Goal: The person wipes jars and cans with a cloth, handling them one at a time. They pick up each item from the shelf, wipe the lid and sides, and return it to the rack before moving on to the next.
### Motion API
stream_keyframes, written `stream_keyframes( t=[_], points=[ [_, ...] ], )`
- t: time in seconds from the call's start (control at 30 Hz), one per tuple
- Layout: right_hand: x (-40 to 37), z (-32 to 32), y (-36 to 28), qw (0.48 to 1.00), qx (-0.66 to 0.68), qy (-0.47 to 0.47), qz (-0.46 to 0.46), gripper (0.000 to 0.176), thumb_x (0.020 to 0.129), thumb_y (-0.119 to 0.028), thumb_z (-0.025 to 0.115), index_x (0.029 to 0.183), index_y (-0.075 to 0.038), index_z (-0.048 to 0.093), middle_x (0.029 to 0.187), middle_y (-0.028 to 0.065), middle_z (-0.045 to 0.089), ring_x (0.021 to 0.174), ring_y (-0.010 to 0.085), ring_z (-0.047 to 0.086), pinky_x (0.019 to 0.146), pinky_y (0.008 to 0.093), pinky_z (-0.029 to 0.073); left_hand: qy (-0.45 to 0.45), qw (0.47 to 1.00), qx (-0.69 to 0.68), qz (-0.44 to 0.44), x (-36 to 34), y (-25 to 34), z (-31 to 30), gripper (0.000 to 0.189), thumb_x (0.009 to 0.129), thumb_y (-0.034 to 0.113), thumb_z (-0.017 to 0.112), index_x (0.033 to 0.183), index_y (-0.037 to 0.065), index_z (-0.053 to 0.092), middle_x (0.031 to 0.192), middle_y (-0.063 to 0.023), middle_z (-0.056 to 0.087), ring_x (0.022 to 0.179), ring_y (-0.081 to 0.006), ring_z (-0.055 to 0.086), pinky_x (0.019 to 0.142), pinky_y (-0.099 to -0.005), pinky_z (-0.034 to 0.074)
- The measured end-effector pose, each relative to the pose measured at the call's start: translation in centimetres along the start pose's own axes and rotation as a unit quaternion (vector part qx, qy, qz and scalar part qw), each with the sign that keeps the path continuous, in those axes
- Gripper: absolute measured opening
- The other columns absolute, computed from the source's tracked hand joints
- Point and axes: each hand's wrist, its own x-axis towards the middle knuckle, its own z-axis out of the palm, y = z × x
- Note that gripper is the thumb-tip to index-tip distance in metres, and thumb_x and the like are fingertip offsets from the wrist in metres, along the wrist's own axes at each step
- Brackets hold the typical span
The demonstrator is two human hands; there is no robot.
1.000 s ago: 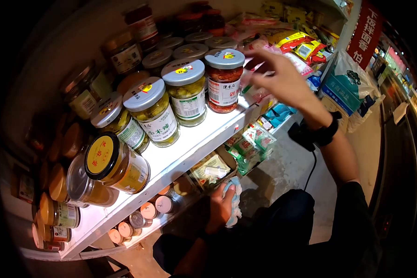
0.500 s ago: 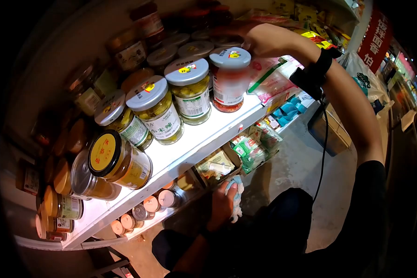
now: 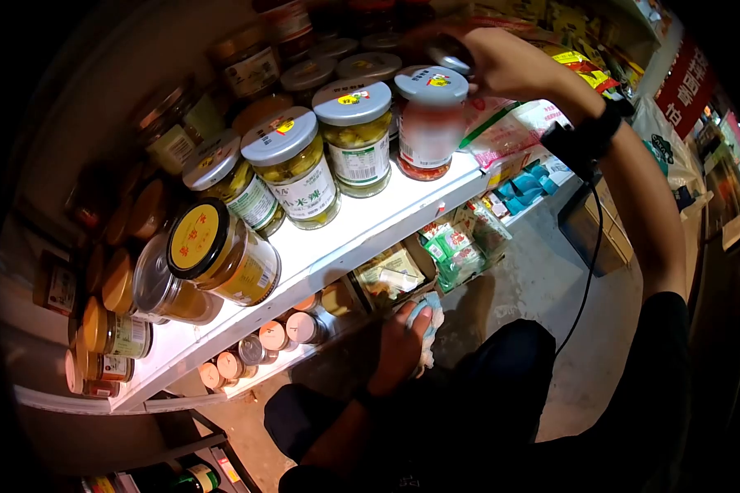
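Observation:
My left hand (image 3: pixel 399 349) is closed around a crumpled white and pale-blue cloth (image 3: pixel 427 330), low in front of the shelf. Up at the back of the shelf, my right hand (image 3: pixel 506 70) grips a jar (image 3: pixel 451 54). Its lid is tilted and its body is mostly hidden in shadow. Just in front of that hand stands a red-filled jar (image 3: pixel 427 135) with a silver lid. Left of it are silver-lidded jars of green pickled peppers, among them one jar (image 3: pixel 355 144) and another jar (image 3: pixel 300 181), both upright.
A yellow-lidded jar (image 3: pixel 222 255) leans near the edge of the white shelf (image 3: pixel 304 267). Small jars (image 3: pixel 273 335) line the lower shelf, beside green packets (image 3: pixel 452 251). Pink bags (image 3: pixel 510 135) lie right of the jars. A black cable (image 3: pixel 584 287) hangs from my right wrist.
A tilted jar lid now shows in my right hand, where the fingers were behind the front jar before. The view has shifted slightly; my left hand still has the cloth.

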Motion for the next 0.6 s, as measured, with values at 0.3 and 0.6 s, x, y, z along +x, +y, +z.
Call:
stream_keyframes(
  t=[0.3, 0.6],
  points=[
    [-7.4, -5.1, -7.6, 0.960, -0.097, 0.257, -0.046, 0.067, 0.064, -0.006, 0.082, 0.124, -0.005, 0.051, 0.116, 0.0130, 0.057, 0.112, 0.0289, 0.057, 0.096, 0.0368, 0.045, -0.049, 0.998, -0.034, -0.015, 0.6, 0.5, 0.2, 0.025, 0.096, 0.023, 0.057, 0.097, -0.001, 0.063, 0.076, -0.0051, 0.062, 0.072, -0.0113, 0.055, 0.067, -0.0302, 0.045],
    [-17.6, -4.9, -5.4, 0.952, -0.051, 0.294, -0.065, 0.079, 0.071, -0.006, 0.083, 0.140, -0.009, 0.046, 0.137, 0.0123, 0.054, 0.124, 0.0296, 0.057, 0.098, 0.0453, 0.054, -0.038, 0.984, -0.148, -0.089, 1.4, -0.2, 1.0, 0.031, 0.100, 0.028, 0.051, 0.101, 0.001, 0.065, 0.079, -0.0028, 0.064, 0.069, -0.0106, 0.057, 0.064, -0.0280, 0.047]
  ],
)
